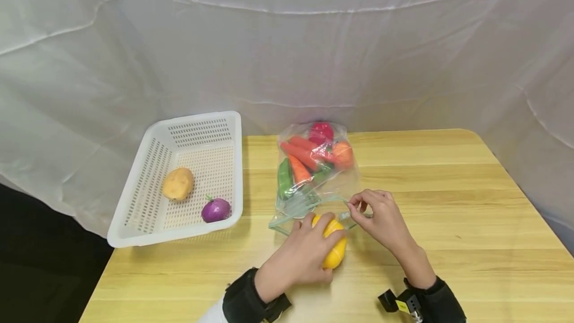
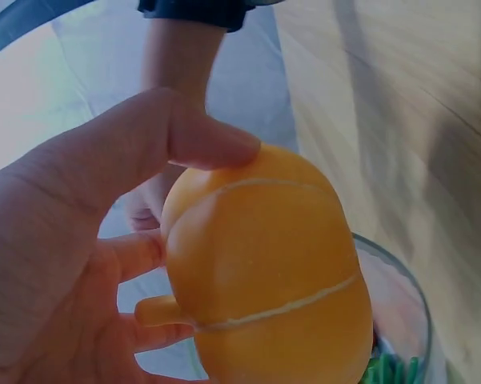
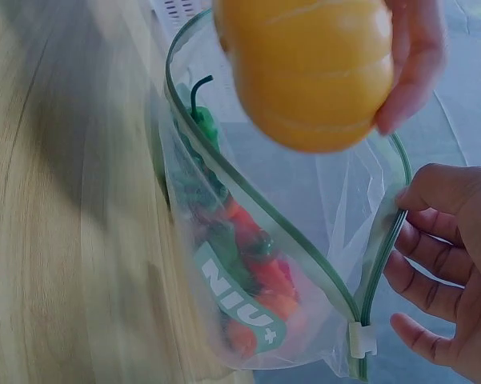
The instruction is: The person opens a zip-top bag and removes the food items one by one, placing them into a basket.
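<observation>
My left hand [image 1: 302,253] grips a yellow-orange toy pumpkin [image 1: 337,252] over the mouth of a clear zip bag [image 1: 334,186]. In the left wrist view, my thumb lies across the pumpkin [image 2: 264,256] and its short stem points toward my fingers. My right hand [image 1: 381,219] pinches the bag's green-edged rim, holding the mouth apart, as the right wrist view shows. Near that corner of the bag sits a white slider [image 3: 362,340]. Inside lie red and orange carrots [image 1: 298,169], a green pepper [image 1: 284,178], a pinkish-red vegetable [image 1: 321,133] and an orange round one [image 1: 343,154].
A white perforated basket [image 1: 238,173] stands left of the bag, with a potato [image 1: 178,184] and a purple onion [image 1: 216,210] in it. The wooden table [image 1: 448,203] extends to the right, and a pale curtain [image 1: 291,54] hangs behind it.
</observation>
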Motion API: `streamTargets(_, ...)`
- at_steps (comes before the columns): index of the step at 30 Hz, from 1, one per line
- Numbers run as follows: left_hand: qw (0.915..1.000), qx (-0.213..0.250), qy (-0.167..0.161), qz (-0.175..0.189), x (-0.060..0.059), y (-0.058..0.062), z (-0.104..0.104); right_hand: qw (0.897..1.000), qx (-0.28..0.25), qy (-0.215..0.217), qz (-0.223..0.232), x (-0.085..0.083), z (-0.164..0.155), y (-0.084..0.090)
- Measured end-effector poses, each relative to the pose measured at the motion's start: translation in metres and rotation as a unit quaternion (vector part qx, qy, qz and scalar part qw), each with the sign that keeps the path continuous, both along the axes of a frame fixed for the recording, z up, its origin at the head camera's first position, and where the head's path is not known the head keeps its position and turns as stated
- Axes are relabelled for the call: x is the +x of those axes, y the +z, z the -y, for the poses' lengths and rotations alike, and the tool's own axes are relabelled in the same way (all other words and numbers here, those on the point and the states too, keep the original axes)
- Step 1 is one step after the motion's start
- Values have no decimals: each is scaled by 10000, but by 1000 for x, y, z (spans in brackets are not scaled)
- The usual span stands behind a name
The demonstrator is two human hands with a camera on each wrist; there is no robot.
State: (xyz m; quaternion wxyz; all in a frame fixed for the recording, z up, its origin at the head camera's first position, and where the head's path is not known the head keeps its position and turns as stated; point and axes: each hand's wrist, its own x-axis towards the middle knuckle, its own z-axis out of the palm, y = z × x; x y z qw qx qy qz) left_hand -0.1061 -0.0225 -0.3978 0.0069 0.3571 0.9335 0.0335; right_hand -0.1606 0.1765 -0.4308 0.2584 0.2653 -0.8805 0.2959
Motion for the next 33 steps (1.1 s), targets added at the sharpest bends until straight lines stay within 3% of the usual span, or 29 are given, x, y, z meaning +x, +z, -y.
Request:
streamTargets(9,9995,114,-263,-107,9,12,16,10000,1,58,2,-1,-2,1)
streamTargets(13,9984,19,-554,-131,9,16,24,10000,24,57,21,-1,-2,2)
streamTargets(18,9974,62,-717,72,11,27,35,10000,-3,41,56,-1,-2,3)
streamTargets(22,9983,305,-452,219,12,35,49,9999,5,12,118,-1,-2,3)
streamTargets(25,9975,666,-207,120,13,39,63,9999,11,-20,142,0,-2,2)
streamTargets(30,9909,1213,175,-564,9,42,94,9999,32,-46,116,0,-2,2)
streamTargets(33,9885,1174,553,-774,4,42,113,9999,24,-48,86,0,-2,2)
